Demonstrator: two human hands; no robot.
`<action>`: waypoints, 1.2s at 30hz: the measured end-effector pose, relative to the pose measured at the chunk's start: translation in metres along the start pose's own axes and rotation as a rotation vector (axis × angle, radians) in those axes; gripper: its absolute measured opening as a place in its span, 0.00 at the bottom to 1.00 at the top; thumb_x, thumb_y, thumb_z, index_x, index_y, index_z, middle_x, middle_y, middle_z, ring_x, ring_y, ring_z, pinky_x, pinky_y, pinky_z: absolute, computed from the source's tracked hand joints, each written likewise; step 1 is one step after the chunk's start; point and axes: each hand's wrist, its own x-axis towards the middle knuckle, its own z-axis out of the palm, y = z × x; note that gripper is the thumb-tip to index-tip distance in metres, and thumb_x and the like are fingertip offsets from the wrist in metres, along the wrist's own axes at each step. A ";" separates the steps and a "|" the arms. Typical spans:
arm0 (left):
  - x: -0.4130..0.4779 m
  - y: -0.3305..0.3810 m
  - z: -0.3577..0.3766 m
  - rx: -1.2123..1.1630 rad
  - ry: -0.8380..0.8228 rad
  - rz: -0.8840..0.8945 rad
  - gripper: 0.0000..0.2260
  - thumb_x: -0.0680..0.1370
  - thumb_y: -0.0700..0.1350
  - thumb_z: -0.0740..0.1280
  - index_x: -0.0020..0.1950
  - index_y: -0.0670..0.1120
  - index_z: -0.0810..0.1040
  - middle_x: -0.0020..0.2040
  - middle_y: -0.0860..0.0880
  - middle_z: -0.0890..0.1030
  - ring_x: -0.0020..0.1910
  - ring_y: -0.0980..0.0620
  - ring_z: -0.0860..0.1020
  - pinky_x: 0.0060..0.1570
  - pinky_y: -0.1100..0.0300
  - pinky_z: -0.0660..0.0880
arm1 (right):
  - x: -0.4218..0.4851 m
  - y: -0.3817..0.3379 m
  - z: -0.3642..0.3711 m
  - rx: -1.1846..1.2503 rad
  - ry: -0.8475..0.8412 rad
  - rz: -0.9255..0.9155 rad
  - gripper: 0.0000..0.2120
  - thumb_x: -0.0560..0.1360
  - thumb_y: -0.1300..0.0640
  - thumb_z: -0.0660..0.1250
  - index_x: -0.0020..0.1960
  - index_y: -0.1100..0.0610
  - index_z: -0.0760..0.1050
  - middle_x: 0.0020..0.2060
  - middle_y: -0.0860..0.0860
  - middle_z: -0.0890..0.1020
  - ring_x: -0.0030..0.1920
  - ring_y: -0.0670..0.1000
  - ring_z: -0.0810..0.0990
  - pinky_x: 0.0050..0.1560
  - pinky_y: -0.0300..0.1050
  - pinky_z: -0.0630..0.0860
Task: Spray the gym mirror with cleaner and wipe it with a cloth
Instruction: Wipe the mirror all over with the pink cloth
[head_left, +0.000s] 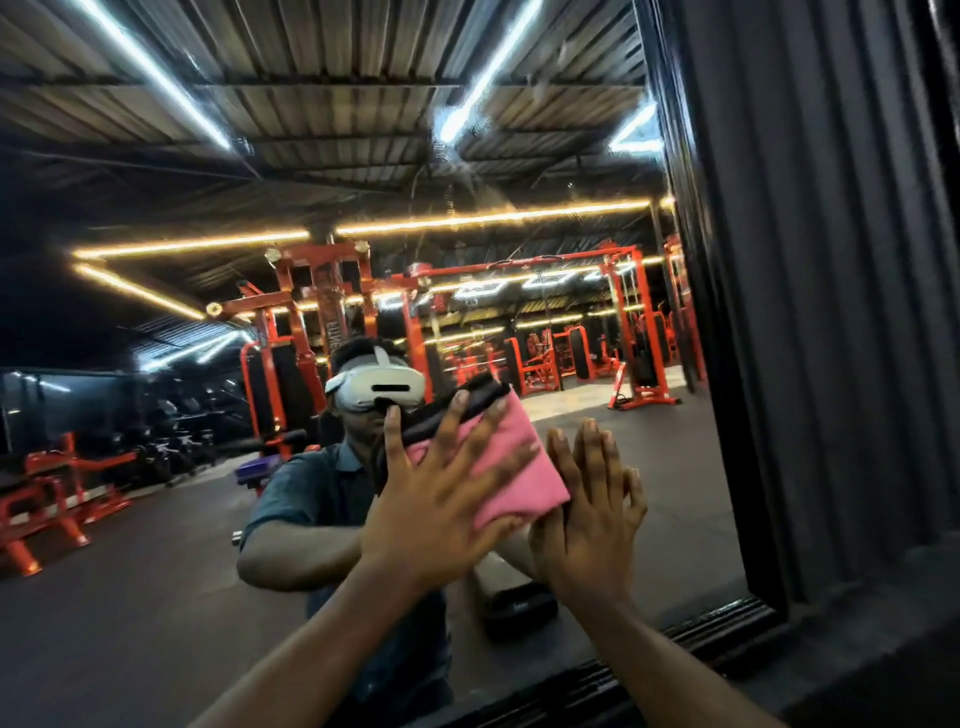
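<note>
The gym mirror (260, 519) fills most of the view, with streaks on the glass near its top. My left hand (441, 504) presses a pink cloth (519, 467) flat against the glass, fingers straight and spread across it. A dark edge of the cloth shows above my fingertips. My right hand (587, 530) lies flat on the mirror just right of the cloth, fingers straight and pointing up, holding nothing. No spray bottle is in sight.
The mirror's black frame (722, 415) runs down the right side and along the bottom edge. A dark ribbed wall (841, 312) stands to its right. The glass reflects a person wearing a headset, red gym machines and ceiling lights.
</note>
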 end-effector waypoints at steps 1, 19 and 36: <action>-0.001 -0.006 0.000 0.010 -0.012 0.030 0.34 0.81 0.73 0.52 0.84 0.62 0.51 0.86 0.47 0.49 0.84 0.37 0.49 0.71 0.20 0.40 | 0.000 -0.001 0.000 0.001 0.004 -0.001 0.31 0.79 0.47 0.55 0.82 0.48 0.63 0.83 0.51 0.58 0.83 0.53 0.56 0.76 0.65 0.58; 0.045 -0.088 -0.031 -0.009 0.106 -0.203 0.35 0.81 0.74 0.45 0.84 0.62 0.42 0.86 0.45 0.42 0.84 0.37 0.41 0.70 0.18 0.42 | 0.001 -0.003 -0.008 0.033 -0.008 0.003 0.27 0.84 0.42 0.49 0.83 0.41 0.55 0.84 0.45 0.53 0.84 0.50 0.53 0.79 0.63 0.55; 0.053 -0.041 -0.004 -0.013 0.076 0.052 0.34 0.79 0.74 0.37 0.84 0.64 0.45 0.85 0.47 0.38 0.83 0.38 0.37 0.70 0.20 0.41 | -0.001 0.049 -0.014 -0.001 0.086 0.569 0.34 0.82 0.37 0.48 0.85 0.48 0.51 0.84 0.47 0.51 0.83 0.50 0.51 0.80 0.63 0.52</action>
